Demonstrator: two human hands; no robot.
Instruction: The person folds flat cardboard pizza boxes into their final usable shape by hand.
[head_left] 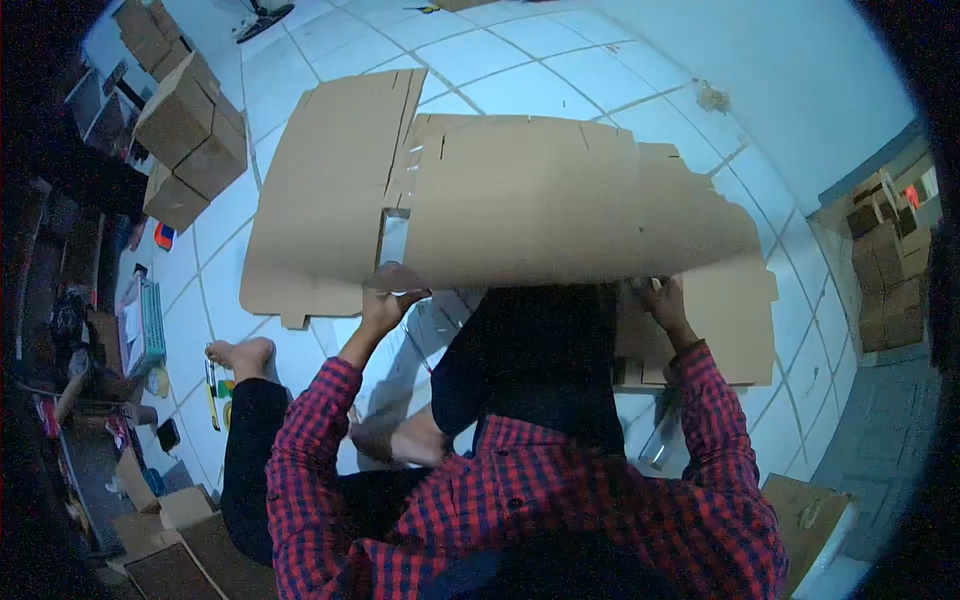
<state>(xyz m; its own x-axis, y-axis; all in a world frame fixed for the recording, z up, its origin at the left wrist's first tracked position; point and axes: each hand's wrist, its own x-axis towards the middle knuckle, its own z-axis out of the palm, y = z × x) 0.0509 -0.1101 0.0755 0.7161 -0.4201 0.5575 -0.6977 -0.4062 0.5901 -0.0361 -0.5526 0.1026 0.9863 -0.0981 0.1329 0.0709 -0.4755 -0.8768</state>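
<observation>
A large brown cardboard sheet (530, 200) with slots and cut flaps spans the space in front of me, over the floor and my lap. My left hand (392, 292) is closed on its near edge, just below a rectangular cut-out, with the thumb under the board. Farther along the same edge, my right hand (660, 302) grips the board, its fingers partly hidden. A wide cardboard panel (320, 200) lies to the left, its edge along the middle part. Shiny clear strips show near that seam. More cardboard (715, 320) extends beyond my right hand.
Stacked boxes (190, 140) stand at the left, with a green basket (152, 322) nearer me. A yellow cutter knife (212, 395) and a phone (168, 433) lie by my foot. More boxes (890, 280) are at the right wall. White tiles (540, 35) cover the floor.
</observation>
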